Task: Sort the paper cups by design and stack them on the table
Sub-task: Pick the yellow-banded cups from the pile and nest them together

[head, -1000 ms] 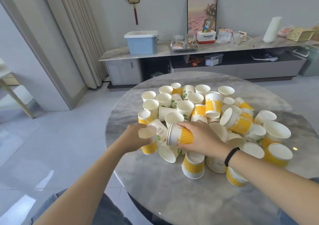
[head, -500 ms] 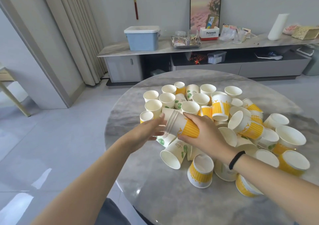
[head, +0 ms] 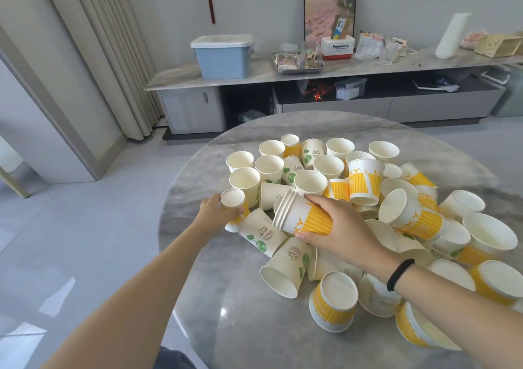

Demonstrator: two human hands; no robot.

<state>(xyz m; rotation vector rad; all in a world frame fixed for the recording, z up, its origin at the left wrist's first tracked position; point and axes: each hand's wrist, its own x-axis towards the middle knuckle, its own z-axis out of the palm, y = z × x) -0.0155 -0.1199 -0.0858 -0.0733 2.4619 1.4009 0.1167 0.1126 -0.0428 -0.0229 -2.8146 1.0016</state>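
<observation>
Currently: right hand (head: 338, 228) clasps nested yellow stack (head: 301, 216); left hand (head: 216, 213) grips yellow cup (head: 233, 206). Align rims squarely before nesting.

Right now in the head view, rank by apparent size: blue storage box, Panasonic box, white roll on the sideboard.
1. blue storage box
2. white roll
3. Panasonic box
The last two look close; I would not insist.
</observation>
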